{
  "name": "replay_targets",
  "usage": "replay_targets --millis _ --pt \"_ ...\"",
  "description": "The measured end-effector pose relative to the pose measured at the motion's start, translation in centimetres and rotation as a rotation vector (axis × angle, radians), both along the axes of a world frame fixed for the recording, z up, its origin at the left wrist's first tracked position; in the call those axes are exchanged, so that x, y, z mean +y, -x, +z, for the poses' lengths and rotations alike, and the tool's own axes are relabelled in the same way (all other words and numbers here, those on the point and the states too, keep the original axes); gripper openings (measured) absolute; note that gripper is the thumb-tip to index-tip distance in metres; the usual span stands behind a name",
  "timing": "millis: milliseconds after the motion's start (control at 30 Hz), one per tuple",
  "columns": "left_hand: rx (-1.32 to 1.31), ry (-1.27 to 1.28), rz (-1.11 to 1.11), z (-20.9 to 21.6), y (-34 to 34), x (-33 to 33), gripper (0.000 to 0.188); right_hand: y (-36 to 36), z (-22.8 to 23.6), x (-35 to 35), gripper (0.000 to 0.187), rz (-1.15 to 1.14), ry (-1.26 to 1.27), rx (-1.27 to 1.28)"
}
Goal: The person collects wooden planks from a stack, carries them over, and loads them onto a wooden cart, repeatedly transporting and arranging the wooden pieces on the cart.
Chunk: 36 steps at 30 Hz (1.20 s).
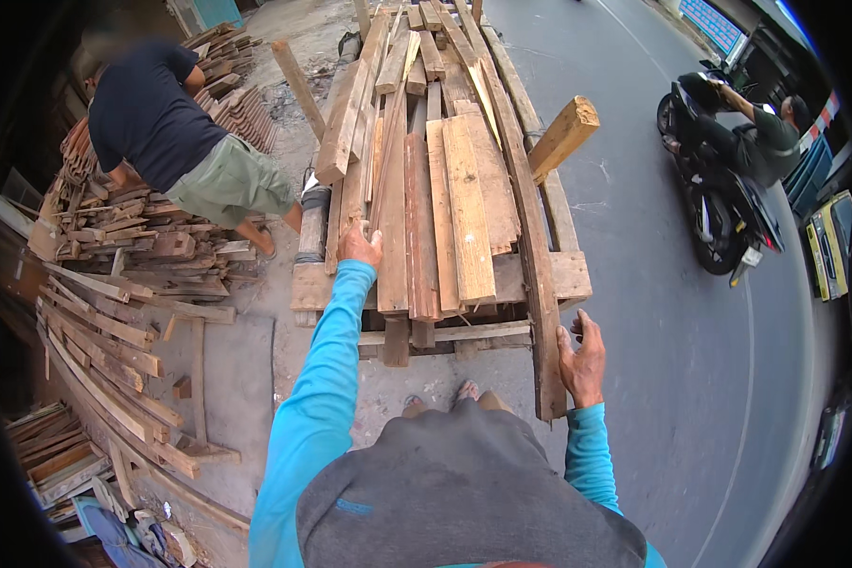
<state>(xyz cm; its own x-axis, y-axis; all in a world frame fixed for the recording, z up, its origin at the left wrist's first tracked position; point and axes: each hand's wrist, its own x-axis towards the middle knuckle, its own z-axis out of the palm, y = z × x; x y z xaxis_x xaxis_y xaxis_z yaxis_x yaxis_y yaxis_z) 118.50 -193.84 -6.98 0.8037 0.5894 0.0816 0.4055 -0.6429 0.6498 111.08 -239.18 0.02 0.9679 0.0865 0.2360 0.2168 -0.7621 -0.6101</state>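
Note:
Planks and beams lie lengthwise in a pile on a wooden cart (570,275) in front of me. My left hand (360,248) is at the pile's near left side, its fingers curled closed at the near end of a narrow wooden strip (389,180). Its palm side is hidden. Beside the near end of a long dark beam (540,331) along the cart's right side, my right hand (582,358) is open, thumb and fingers apart. Whether it touches the beam I cannot tell. Two pale planks (468,213) lie near the middle of the pile.
Wooden posts (563,139) rise at the cart's sides. At left, a person (175,123) bends over heaped wood scraps (151,237). Long boards (114,369) lie on the ground nearer me. On the road at right, a rider sits on a motorbike (719,189).

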Motion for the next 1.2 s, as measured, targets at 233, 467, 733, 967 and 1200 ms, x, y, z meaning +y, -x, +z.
replay_targets --millis 233,467,733,967,1200 --pt "-0.221 -0.167 -0.093 1.8 -1.9 -3.4 0.04 1.2 -5.3 -0.1 0.048 -0.038 -0.073 0.253" --pt "-0.096 -0.195 -0.138 1.1 -0.6 -1.2 0.049 1.1 -4.5 -0.2 0.042 0.017 -0.111 0.216" --pt "-0.389 0.378 -0.094 6.7 -3.1 -1.1 0.049 1.0 -3.3 -0.4 0.041 -0.01 -0.154 0.327" --pt "-0.358 0.273 -0.088 3.9 -2.7 -4.8 0.045 0.7 -3.6 -0.1 0.042 -0.01 -0.158 0.342" --pt "-0.122 -0.072 -0.084 2.9 -0.5 -6.4 0.057 0.9 -3.3 -0.4 0.042 0.005 -0.176 0.361"
